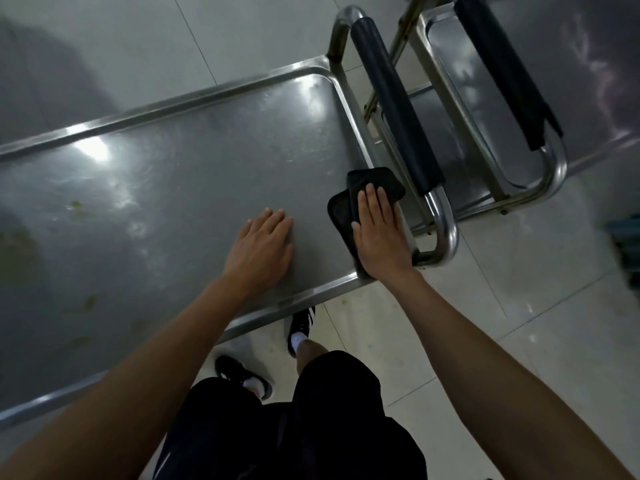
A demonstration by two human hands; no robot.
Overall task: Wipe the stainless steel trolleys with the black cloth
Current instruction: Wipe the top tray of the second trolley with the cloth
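**Black cloth pressed flat at the handle end of the near trolley**

The black cloth [360, 199] is laid on the top shelf of the near stainless steel trolley [180, 174], in the corner close to the padded push handle [394, 105]. It is folded over on itself, with one part reaching toward the handle and another lying beside the thumb. The right hand [379, 233] is laid palm-down on the cloth, its fingers [375, 199] straight and held close together, the thumb set slightly apart on the left; nothing is pinched or gripped.

The left hand [261, 247] is rested flat on the bare steel just beside the cloth, apart from it, with the fingers straight, close together and slightly bent at the tips. Smears and yellowish spots are seen on the shelf farther left, along with bright reflections of light.

A second trolley [519, 98], also with a dark padded handle, is parked just beyond the first, handle to handle. Pale floor tiles [502, 289] are seen below, and black shoes with white socks [301, 327] are visible under the shelf edge
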